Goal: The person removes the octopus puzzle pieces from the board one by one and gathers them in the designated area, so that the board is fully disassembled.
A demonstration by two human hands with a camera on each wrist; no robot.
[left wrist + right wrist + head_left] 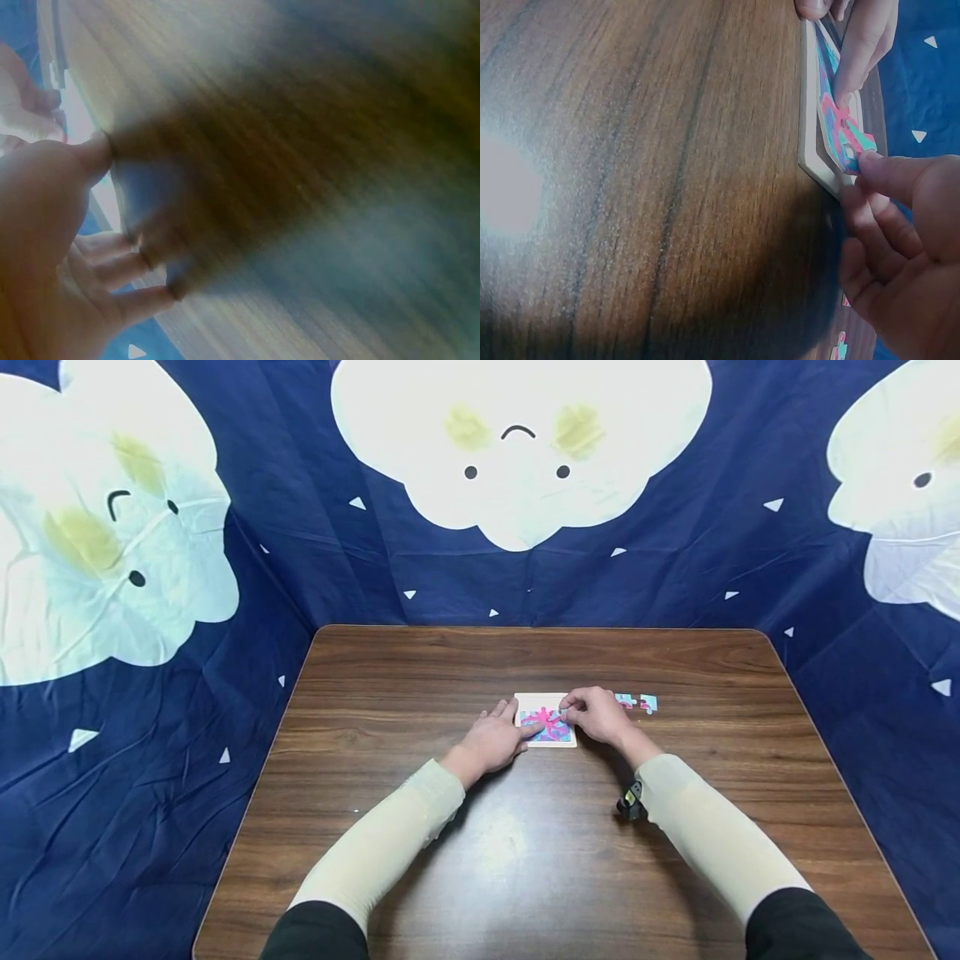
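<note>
A small white-framed jigsaw puzzle board [540, 701] lies on the table, partly filled with pink, blue and purple pieces [553, 732]. My left hand [491, 739] rests at its left side, the index finger stretched over the picture and touching it. In the right wrist view, my right hand [915, 232] pinches a puzzle piece [865, 142] between thumb and fingers at the board's right edge; the piece is tilted up against the assembled ones. The left wrist view shows the left hand [67, 270] with its fingers spread, but hides most of the board.
Two loose puzzle pieces, one [625, 700] next to the right hand and another [648, 703] farther right, lie on the brown wooden table [420, 677]. A dark blue cloth [300, 510] with white clouds hangs behind and at the sides.
</note>
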